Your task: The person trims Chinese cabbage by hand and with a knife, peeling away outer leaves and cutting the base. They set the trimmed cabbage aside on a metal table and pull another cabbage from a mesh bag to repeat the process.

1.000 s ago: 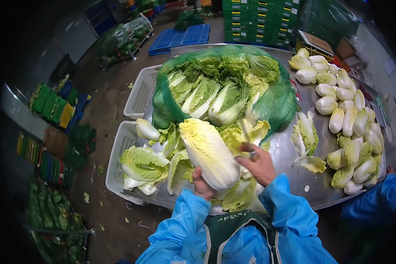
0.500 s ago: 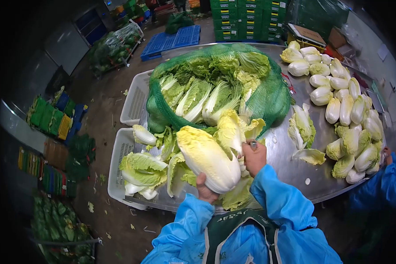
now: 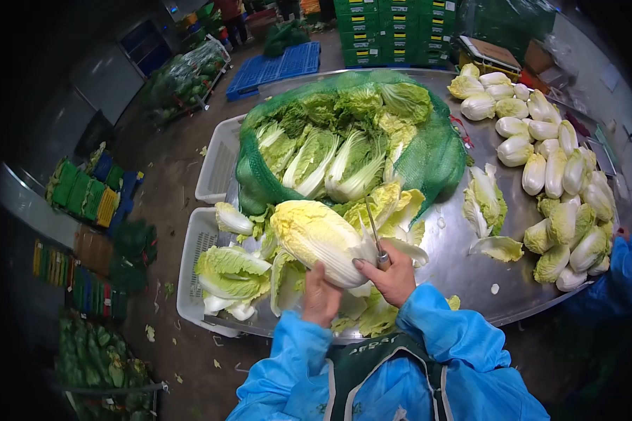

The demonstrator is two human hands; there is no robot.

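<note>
A pale yellow napa cabbage (image 3: pixel 316 235) lies tilted across my hands, its white base toward the right. My left hand (image 3: pixel 321 295) supports it from below, fingers against its underside. My right hand (image 3: pixel 393 274) is closed round the handle of a knife (image 3: pixel 372 224), blade pointing up, with the thumb touching the cabbage base. Behind the cabbage, loose yellow-green leaves (image 3: pixel 403 207) lie on the metal table (image 3: pixel 449 281). A green mesh bag (image 3: pixel 442 154) full of leafy cabbages stands open beyond them.
Trimmed cabbages (image 3: pixel 554 168) cover the table's right side, near a co-worker's blue sleeve (image 3: pixel 628 266). Loose leaves (image 3: pixel 483 203) lie right of centre. White baskets (image 3: pixel 189 281) adjoin the left edge. Green crates (image 3: pixel 396 35) and a blue pallet (image 3: pixel 277 67) stand behind.
The cabbage has turned flatter, its base now nearer my right hand. The knife blade has come into view pointing up. The yellow leaf beside the cabbage has dropped away behind it.
</note>
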